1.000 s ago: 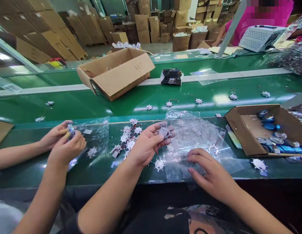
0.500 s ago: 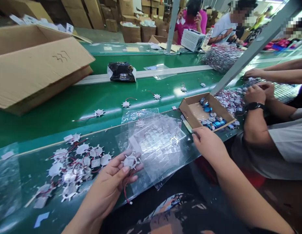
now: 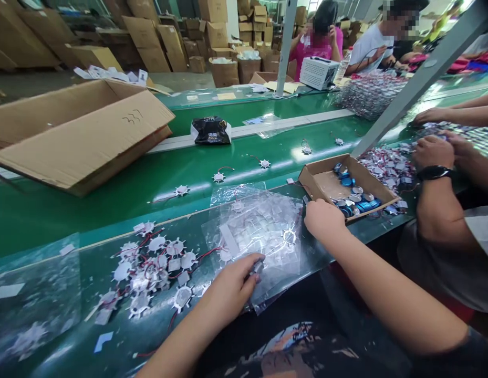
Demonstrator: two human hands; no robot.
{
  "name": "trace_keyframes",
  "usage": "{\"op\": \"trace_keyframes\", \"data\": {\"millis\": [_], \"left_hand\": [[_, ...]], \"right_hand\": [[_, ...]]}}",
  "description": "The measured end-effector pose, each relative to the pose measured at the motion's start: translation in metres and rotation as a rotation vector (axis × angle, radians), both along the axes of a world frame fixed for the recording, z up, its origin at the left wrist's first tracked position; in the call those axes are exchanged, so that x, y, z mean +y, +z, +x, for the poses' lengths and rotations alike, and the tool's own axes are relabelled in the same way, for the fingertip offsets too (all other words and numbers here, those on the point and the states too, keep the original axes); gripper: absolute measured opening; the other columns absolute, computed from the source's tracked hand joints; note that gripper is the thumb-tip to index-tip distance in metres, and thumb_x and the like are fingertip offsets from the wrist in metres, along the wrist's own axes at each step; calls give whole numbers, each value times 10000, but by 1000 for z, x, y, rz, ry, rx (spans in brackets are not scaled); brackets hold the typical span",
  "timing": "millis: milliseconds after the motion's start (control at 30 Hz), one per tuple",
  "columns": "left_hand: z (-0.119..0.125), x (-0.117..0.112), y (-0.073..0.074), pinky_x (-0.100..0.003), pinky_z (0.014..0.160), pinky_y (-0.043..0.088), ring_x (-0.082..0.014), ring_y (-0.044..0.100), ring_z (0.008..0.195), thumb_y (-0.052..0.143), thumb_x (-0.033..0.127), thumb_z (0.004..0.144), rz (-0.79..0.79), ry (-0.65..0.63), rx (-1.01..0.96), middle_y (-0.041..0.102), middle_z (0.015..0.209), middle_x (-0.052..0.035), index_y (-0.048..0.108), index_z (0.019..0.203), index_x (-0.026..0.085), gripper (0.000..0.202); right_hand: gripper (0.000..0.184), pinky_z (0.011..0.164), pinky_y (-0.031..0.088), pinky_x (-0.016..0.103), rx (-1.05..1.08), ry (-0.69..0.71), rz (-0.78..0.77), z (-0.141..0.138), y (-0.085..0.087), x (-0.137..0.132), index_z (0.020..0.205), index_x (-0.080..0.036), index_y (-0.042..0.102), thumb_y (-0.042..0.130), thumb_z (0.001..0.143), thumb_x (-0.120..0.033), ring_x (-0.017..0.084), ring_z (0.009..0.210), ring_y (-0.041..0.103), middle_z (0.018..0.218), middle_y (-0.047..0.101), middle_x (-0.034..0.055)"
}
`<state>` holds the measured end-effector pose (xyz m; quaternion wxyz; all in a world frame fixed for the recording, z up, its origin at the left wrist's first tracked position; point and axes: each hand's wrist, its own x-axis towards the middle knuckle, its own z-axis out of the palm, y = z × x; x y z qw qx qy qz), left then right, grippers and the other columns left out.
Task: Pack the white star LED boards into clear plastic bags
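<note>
1. Main thing here is a small grey piece, and it's pinched in the left hand right over the bottom edge of a clear plastic bag. The fingers cover most of it, so I can't make out exactly what it is.
2. That left arm comes in low from the bottom of the shot, reaching forward, with the hand turned in and the fingers closed around the piece.
3. The clear plastic bag lies flat on the table, packed with small pale squares. Its creases and glare make the contents hard to read.
4. The right hand is curled up, with its fingers down at the front corner of a shallow cardboard tray. The knuckles face the camera and hide the fingertips, so I can't tell if it's gripping anything.
5. The tray holds a bunch of round blue and silver parts, too small and jumbled to identify.
6. Left of the bag is a messy pile of spiky white discs with thin red wires tangled through it. A few more discs sit spaced out on the green belt beyond.
7. On the far right, a co-worker's hand with a black watch on the wrist sits by another heap of wired discs.
8. A big open cardboard box marked 337 sits on the belt, with a black packet beside it.
</note>
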<state>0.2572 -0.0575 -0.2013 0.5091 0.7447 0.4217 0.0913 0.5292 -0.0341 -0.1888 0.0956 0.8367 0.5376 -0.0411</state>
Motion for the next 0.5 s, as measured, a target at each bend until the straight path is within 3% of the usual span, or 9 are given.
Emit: {"op": "trace_keyframes", "data": {"millis": [67, 200, 300, 333, 400, 433, 500], "left_hand": [[-5, 1, 4, -442, 999, 472, -280, 648, 1092, 577, 248, 848, -80, 53, -33, 679, 1229, -101, 613, 1256, 218, 411], [-12, -3, 11, -335, 726, 557, -216, 711, 857, 630, 320, 842, -393, 272, -366, 644, 1240, -146, 553, 1233, 180, 422], [-13, -8, 18, -275, 647, 548, -177, 709, 785, 712, 322, 803, -444, 428, -586, 634, 1256, -154, 554, 1189, 174, 442], [-12, -10, 20, -267, 640, 549, -175, 710, 780, 727, 313, 795, -441, 467, -641, 641, 1245, -152, 557, 1181, 173, 445], [-11, -13, 25, -266, 645, 561, -177, 714, 781, 739, 295, 791, -441, 510, -727, 644, 1239, -149, 567, 1174, 175, 437], [-10, -14, 27, -268, 652, 569, -174, 715, 778, 739, 285, 793, -439, 516, -762, 637, 1250, -146, 575, 1171, 180, 425], [-9, -16, 30, -263, 671, 581, -156, 709, 776, 735, 265, 799, -420, 503, -823, 618, 1278, -132, 596, 1165, 191, 398]], "right_hand": [[236, 801, 494, 355, 9, -4, -14, 0, 5, 2, 1008, -81, 693, 520, 856, -131, 285, 971, 672, 1033, 668, 199], [240, 782, 484, 395, -10, 15, 37, 5, 33, -6, 979, -102, 685, 526, 841, -216, 326, 969, 655, 1025, 657, 200], [165, 807, 468, 405, 78, 117, 362, 8, 58, -21, 854, -140, 657, 540, 816, -250, 327, 1000, 623, 984, 648, 165], [140, 797, 468, 392, 211, 139, 506, 8, 65, -28, 842, -157, 645, 532, 821, -236, 301, 974, 627, 943, 655, 138], [136, 728, 481, 350, 671, 161, 693, 0, 73, -44, 908, -189, 623, 499, 873, -230, 229, 850, 645, 879, 664, 86], [131, 664, 483, 320, 956, 180, 698, -6, 74, -52, 954, -202, 606, 496, 903, -251, 192, 756, 639, 841, 660, 63], [127, 524, 437, 253, 1464, 238, 555, -24, 70, -66, 972, -221, 569, 560, 915, -333, 131, 585, 562, 750, 615, 14]]}}
